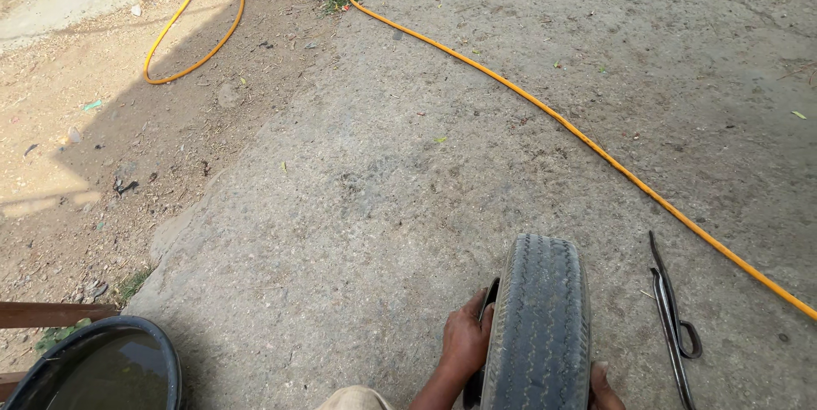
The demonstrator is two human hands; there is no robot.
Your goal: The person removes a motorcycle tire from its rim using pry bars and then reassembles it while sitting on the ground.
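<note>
We see a worn tyre (540, 325) standing upright on the concrete floor (383, 172). The left hand (465, 340) clasps its left sidewall; the right hand (602, 386), mostly cut off, touches its right side, grip unclear. Two tyre irons (672, 316) lie just right, near a yellow hose (587, 142). A water tub (102, 367) sits lower left.

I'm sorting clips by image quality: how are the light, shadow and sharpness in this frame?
Head view: most of the concrete slab lies in even shade, with bright sun only along the top and left edges; the tyre tread, the left hand and the yellow hose are sharp, without motion blur; slight wide-angle bending towards the corners.
</note>
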